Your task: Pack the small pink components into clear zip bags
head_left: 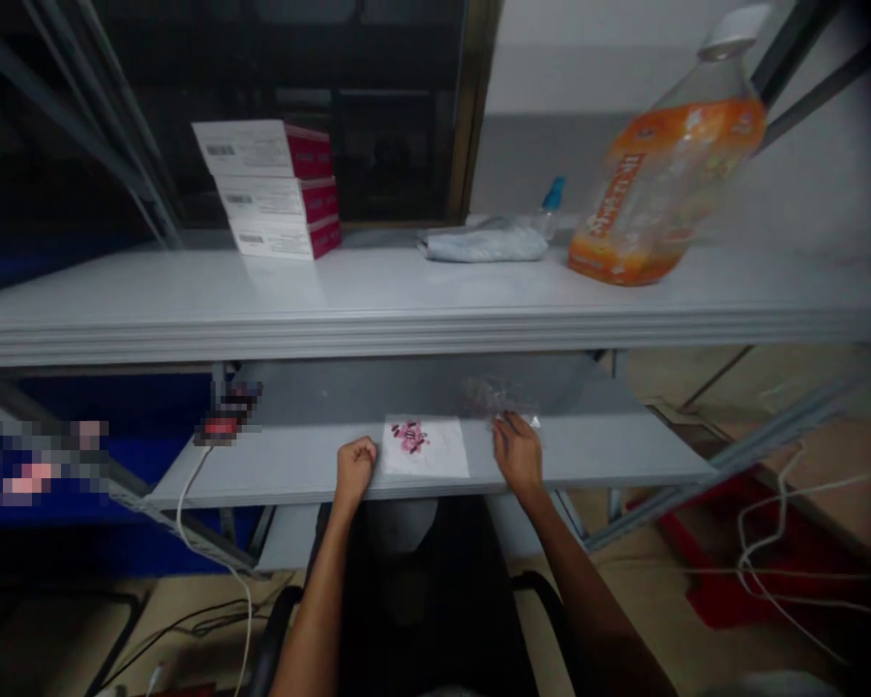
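We have the left hand [355, 467] curled into a fist, fingers together, resting on the grey lower shelf [297, 460] just beside a white paper sheet [439, 461] with a pink print. The sheet lies flat near the shelf's front edge between both hands, its long axis running left to right, parallel to that edge. The right hand [519, 457] is at the sheet's other side, fingers reaching up into crumpled clear plastic film [495, 395]; we can't tell if it's gripping. The film is bunched, with no clear long axis. Above are the upper shelf [189, 315], three stacked boxes [268, 189], and an orange-labelled plastic bottle [668, 184].
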Demonstrator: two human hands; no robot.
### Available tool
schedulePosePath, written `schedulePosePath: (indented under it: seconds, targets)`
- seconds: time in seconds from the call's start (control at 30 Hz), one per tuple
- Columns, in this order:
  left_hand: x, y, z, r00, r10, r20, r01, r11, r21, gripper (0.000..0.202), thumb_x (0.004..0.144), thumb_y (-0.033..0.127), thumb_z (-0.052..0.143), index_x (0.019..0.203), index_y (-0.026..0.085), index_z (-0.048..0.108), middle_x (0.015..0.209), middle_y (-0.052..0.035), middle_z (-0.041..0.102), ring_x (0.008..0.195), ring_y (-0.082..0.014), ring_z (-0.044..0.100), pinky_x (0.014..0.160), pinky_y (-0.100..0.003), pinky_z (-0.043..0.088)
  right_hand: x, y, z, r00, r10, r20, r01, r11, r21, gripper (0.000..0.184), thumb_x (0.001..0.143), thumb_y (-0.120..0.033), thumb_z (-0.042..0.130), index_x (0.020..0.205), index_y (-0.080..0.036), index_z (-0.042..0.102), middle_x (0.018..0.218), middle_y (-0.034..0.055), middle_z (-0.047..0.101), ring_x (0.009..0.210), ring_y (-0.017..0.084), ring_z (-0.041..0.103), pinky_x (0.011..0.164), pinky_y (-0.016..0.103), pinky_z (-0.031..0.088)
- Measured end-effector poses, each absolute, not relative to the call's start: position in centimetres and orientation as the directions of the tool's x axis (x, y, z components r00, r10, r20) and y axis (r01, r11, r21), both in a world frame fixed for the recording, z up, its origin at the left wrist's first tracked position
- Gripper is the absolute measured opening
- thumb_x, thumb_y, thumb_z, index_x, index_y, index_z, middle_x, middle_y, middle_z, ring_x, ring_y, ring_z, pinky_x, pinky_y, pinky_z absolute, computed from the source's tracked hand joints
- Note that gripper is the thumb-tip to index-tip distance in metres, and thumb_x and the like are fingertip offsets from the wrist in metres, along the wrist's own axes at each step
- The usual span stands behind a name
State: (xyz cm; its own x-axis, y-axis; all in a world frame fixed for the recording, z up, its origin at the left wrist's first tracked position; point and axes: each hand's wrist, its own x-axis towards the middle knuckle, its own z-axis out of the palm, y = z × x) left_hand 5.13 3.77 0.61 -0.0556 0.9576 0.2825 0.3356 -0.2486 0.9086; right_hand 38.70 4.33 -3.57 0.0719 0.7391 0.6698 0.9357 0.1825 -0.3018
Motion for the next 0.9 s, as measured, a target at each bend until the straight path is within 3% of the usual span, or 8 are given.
schedulePosePath:
  seconds: [0.23,0.33,0.43,0.53,0.6,0.73,0.83,0.9]
  targets:
    - [4.9,3.6,0.4,-0.111,0.936,0.334,0.389,-0.268,0.881,0.021,0.069,0.013,0.036,0.051,0.02,0.045,0.046,0.0039,0.039,0.046,-0.013,0.04,0.049,-0.024,0.029,38.3,3.4,-2.9,0.176,0.541,0.823,0.858,0.326,-0.397,0.028,0.093,-0.019,0.05,0.11,-0.021,0.071,0.119,0.0121,0.06,0.112,0.025,0.055,0.096,0.048,0.046]
    - [5.2,2.7,1.7,-0.099,0.92,0.379,0.403,-0.312,0.86,0.024,0.075,0.013,0.039,0.056,0.019,0.052,0.054,0.0007,0.048,0.057,-0.0158,0.05,0.058,-0.026,0.04,36.7,1.0,-1.4,0.233,0.494,0.837,0.834,0.342,-0.434,0.026,0.091,-0.018,0.054,0.107,-0.023,0.073,0.112,0.0113,0.062,0.105,0.025,0.057,0.09,0.047,0.049]
    - [6.0,-0.2,4.0,0.024,0.841,0.54,0.45,-0.491,0.746,0.019,0.081,0.018,0.051,0.093,0.018,0.066,0.101,-0.0096,0.065,0.104,-0.0245,0.057,0.092,-0.04,0.044,32.6,-3.1,-0.4,0.268,0.556,0.787,0.722,0.424,-0.546,0.031,0.092,-0.014,0.052,0.113,-0.026,0.071,0.107,0.01,0.063,0.1,0.023,0.061,0.086,0.042,0.053]
    - [6.5,-4.0,5.4,0.343,0.736,0.584,0.454,-0.674,0.582,0.046,0.081,0.022,0.065,0.126,0.02,0.058,0.135,-0.0147,0.053,0.131,-0.0309,0.041,0.107,-0.051,0.036,27.1,-7.4,0.0,0.108,0.759,0.642,0.552,0.492,-0.674,0.031,0.092,-0.014,0.052,0.113,-0.028,0.071,0.102,0.0077,0.068,0.096,0.021,0.065,0.084,0.037,0.056]
    - [6.4,-5.7,5.2,0.434,0.702,0.565,0.401,-0.712,0.576,0.04,0.083,0.023,0.067,0.122,0.021,0.061,0.126,-0.0137,0.06,0.124,-0.0289,0.049,0.102,-0.046,0.042,24.1,-9.3,0.3,0.057,0.84,0.54,0.472,0.454,-0.756,0.028,0.093,-0.015,0.053,0.11,-0.027,0.071,0.102,0.0066,0.071,0.095,0.021,0.067,0.084,0.035,0.057]
    - [5.3,-5.8,3.6,0.352,0.79,0.502,0.36,-0.609,0.706,0.014,0.087,0.027,0.066,0.098,0.021,0.071,0.088,-0.0065,0.071,0.083,-0.0195,0.066,0.077,-0.03,0.054,22.9,-8.7,1.1,0.13,0.925,0.358,0.325,0.301,-0.897,0.016,0.089,-0.026,0.063,0.101,-0.023,0.072,0.094,0.0058,0.074,0.084,0.022,0.071,0.077,0.033,0.059]
    - [4.4,-4.1,3.1,0.267,0.885,0.382,0.379,-0.461,0.803,0.016,0.086,0.031,0.067,0.096,0.022,0.075,0.09,-0.0053,0.074,0.082,-0.0197,0.069,0.077,-0.03,0.054,25.3,-4.5,2.0,0.159,0.941,0.298,0.293,0.243,-0.925,0.021,0.093,-0.032,0.057,0.104,-0.02,0.07,0.091,0.0066,0.074,0.072,0.02,0.07,0.066,0.03,0.057]
    - [3.7,-2.7,3.3,0.207,0.935,0.287,0.367,-0.346,0.863,0.026,0.086,0.034,0.066,0.108,0.024,0.074,0.096,-0.0054,0.076,0.087,-0.0213,0.07,0.083,-0.033,0.054,27.3,-0.8,2.6,0.06,0.937,0.343,0.427,0.286,-0.858,0.021,0.093,-0.031,0.056,0.1,-0.019,0.071,0.095,0.0076,0.074,0.076,0.02,0.069,0.07,0.03,0.056]
